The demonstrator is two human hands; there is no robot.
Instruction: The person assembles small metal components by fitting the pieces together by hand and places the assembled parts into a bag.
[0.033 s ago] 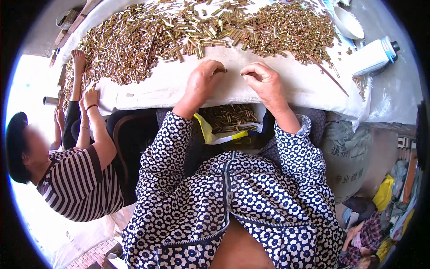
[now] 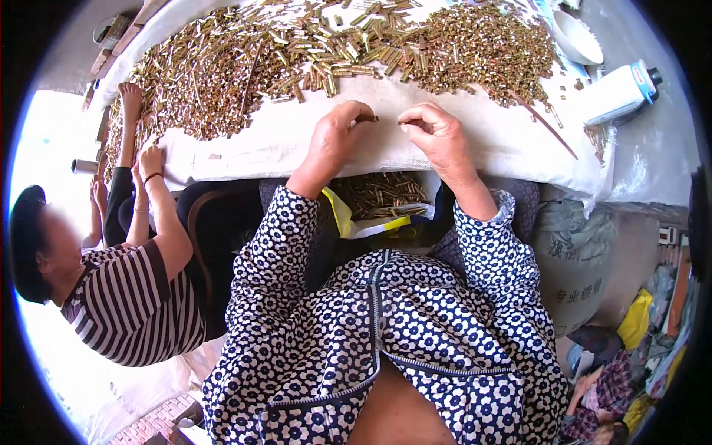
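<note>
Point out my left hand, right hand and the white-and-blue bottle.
Your left hand (image 2: 335, 135): head view, back of hand.
Your right hand (image 2: 443, 138): head view, back of hand.
White-and-blue bottle (image 2: 612, 95): head view, white body.

Piece (image 2: 376, 119) mostly hidden by left fingers (image 2: 360, 109)

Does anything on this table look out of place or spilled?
Mild oddity: a long, thin brown stick juts from the right heap of small brass-coloured pieces onto the white cloth, far longer than the pieces beside it.

Dark printed characters (image 2: 576, 295) on grey sack (image 2: 586, 271)
</note>
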